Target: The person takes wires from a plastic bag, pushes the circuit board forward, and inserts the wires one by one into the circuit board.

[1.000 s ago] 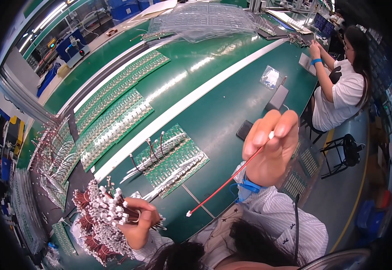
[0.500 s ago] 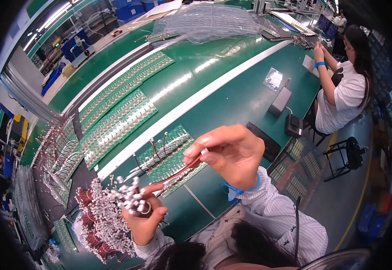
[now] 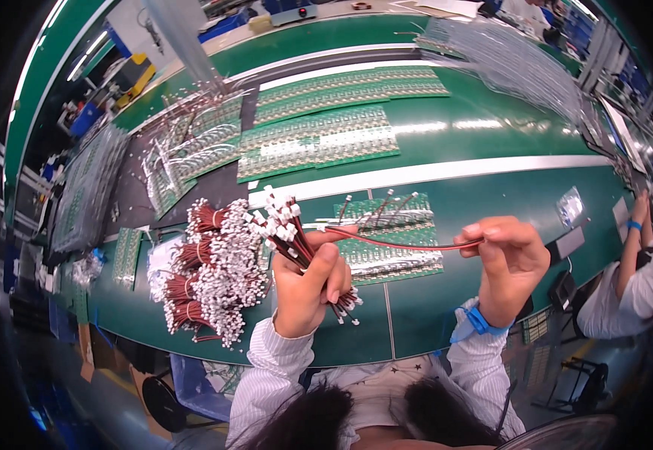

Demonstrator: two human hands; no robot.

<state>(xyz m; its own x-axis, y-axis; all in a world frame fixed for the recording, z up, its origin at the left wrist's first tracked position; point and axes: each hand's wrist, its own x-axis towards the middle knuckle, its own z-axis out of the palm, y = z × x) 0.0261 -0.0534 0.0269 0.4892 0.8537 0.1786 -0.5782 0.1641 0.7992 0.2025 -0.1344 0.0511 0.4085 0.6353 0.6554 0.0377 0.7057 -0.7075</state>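
My left hand is closed around a bundle of dark red and black connector cables; white plugs stick out above and below the fist. Between my two hands a single red-and-black cable stretches almost level. Its left end meets my left fingertips, and my right hand pinches the other end between thumb and fingers, which hide the tip. Beneath the cable lies a green circuit board panel, a few short dark leads standing up from its far part.
Left of my left hand are several tied bundles of white-plugged cables. More board panels lie beyond a white strip, with wired boards at far left. Clear plastic trays are stacked at the back. A co-worker sits at right.
The view has swung left. My hands are farther apart, with the cable drawn out straighter between them. The white plug seen earlier at my right fingertips is now hidden.
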